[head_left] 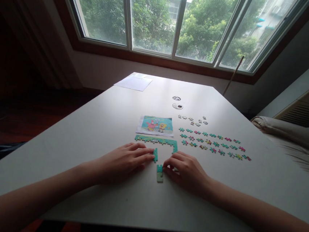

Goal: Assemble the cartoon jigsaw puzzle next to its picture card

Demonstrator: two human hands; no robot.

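My left hand (124, 161) lies flat on the white table (93, 132), fingers stretched out, fingertips touching a single teal puzzle piece (155, 155). My right hand (186, 170) rests beside a short joined strip of teal and green pieces (160, 173), its curled fingertips pressing against the strip's upper end. Just beyond both hands lies an assembled teal border strip (156, 141) with a corner turning down at its right end. A cartoon reference picture (156, 125) sits behind the strip.
Several loose coloured pieces (213, 143) lie in rows to the right, with paler pieces (193, 120) behind them. Two small round objects (177, 103) and a sheet of paper (133, 82) lie farther back. A window fills the far wall; bedding (291, 136) is at right.
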